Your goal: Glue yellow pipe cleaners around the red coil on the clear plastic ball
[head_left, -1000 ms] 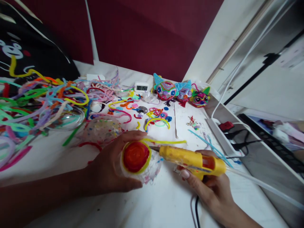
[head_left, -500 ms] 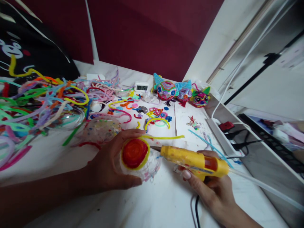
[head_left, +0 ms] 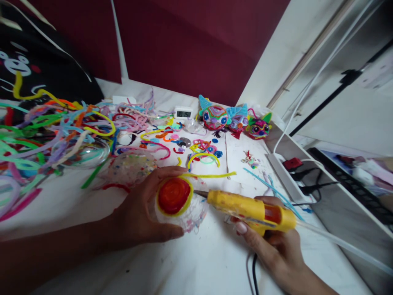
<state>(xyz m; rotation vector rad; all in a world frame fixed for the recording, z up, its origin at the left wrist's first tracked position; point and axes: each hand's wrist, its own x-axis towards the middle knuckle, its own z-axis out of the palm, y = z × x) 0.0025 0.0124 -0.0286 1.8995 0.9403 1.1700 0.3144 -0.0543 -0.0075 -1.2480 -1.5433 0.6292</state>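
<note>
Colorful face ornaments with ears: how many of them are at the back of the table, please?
3: the left ornament, just right of the small digital clock; the middle ornament, beside it; the right ornament, farthest from the clock. Others could be hidden behind them.

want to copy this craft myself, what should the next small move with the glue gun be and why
I'd probably dab a little glue where the yellow strip rings the red disc: the right hand holds the glue gun, its nozzle near that edge, the left hand grips the clear ball, and the strip's tail juts out loose.
</note>
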